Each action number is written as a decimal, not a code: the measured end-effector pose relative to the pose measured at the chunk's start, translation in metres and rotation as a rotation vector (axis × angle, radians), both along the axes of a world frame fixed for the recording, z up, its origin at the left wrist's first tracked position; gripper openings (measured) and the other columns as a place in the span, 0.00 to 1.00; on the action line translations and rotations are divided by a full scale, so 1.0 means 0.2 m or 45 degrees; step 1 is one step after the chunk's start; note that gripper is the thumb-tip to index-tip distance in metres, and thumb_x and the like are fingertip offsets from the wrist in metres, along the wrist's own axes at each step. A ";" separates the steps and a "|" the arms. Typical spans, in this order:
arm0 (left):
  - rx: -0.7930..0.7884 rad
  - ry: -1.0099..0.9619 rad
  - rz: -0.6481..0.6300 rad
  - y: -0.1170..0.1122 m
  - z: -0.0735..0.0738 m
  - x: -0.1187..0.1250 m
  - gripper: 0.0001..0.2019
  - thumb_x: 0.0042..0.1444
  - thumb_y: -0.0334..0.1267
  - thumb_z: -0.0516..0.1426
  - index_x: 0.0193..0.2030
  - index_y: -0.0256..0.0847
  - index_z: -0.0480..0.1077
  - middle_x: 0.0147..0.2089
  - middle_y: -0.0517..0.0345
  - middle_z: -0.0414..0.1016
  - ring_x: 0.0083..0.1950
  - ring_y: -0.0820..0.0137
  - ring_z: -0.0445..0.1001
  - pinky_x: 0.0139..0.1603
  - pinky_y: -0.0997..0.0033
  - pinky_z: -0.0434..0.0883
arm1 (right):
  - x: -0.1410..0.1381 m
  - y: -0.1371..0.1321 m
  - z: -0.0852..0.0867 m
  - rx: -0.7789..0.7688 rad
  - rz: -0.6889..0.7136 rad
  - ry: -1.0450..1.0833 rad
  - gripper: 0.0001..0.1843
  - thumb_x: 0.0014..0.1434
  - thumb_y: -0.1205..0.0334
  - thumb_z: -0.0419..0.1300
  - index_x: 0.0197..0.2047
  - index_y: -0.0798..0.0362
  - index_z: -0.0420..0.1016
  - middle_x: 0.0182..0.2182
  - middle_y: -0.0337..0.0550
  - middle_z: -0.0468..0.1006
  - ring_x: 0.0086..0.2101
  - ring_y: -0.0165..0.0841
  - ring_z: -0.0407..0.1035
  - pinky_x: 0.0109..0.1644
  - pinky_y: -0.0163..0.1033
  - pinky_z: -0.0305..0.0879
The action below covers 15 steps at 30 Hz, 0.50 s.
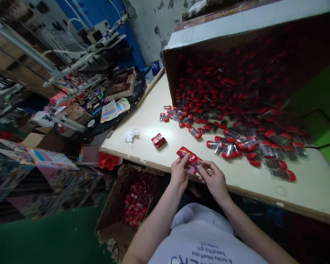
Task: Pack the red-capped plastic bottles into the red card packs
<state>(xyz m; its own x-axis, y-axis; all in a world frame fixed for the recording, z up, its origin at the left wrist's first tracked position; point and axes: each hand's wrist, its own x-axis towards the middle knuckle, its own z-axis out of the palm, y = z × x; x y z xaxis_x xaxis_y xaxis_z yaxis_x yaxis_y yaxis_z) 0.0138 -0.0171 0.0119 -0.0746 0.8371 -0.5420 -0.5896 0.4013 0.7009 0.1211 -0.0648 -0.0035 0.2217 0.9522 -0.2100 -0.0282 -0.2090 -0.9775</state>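
Observation:
Over the front edge of the pale table, my left hand (179,171) is closed on a shiny red printed packet (191,157), its thumb on top. My right hand (213,179) pinches the near right end of the same packet; what lies under its fingertips is partly hidden. Left of my hands, a small stack of red packets (158,140) lies on the table. Beyond and to the right, many small clear packs with red-capped contents (227,148) are scattered, the nearest ones a short way from my right hand.
A large cardboard box (168,73) on its side spills more red-capped packs onto the table (143,157). Crumpled white tissue (131,135) lies at left. Below the edge stands a torn carton (107,209) of red packets. A machine (85,62) with a cluttered round table is at far left.

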 end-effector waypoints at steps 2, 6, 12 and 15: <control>0.017 0.066 -0.007 0.00 0.00 0.00 0.16 0.36 0.42 0.66 0.31 0.33 0.74 0.29 0.54 0.75 0.26 0.76 0.69 0.26 0.76 0.59 | 0.01 0.01 0.00 -0.003 0.011 -0.010 0.17 0.51 0.49 0.61 0.41 0.50 0.70 0.27 0.38 0.74 0.20 0.26 0.66 0.19 0.30 0.62; 0.066 0.099 -0.043 0.00 0.00 0.00 0.17 0.38 0.43 0.65 0.34 0.33 0.74 0.32 0.52 0.76 0.28 0.74 0.71 0.28 0.75 0.60 | 0.02 0.02 -0.01 -0.032 0.003 0.039 0.20 0.49 0.48 0.62 0.41 0.52 0.71 0.30 0.42 0.76 0.19 0.26 0.65 0.18 0.30 0.63; 0.057 -0.002 -0.114 -0.02 0.01 0.00 0.16 0.38 0.42 0.66 0.32 0.33 0.74 0.28 0.54 0.76 0.25 0.75 0.70 0.28 0.75 0.62 | 0.00 0.03 -0.01 -0.048 -0.009 0.093 0.20 0.48 0.48 0.63 0.40 0.52 0.70 0.33 0.43 0.76 0.19 0.26 0.66 0.18 0.29 0.62; 0.037 -0.006 -0.162 -0.02 0.02 -0.01 0.15 0.38 0.41 0.66 0.31 0.33 0.74 0.27 0.54 0.76 0.24 0.76 0.69 0.27 0.76 0.61 | 0.00 0.02 -0.01 -0.048 -0.020 0.088 0.19 0.48 0.48 0.63 0.40 0.52 0.71 0.32 0.42 0.77 0.19 0.26 0.66 0.18 0.30 0.63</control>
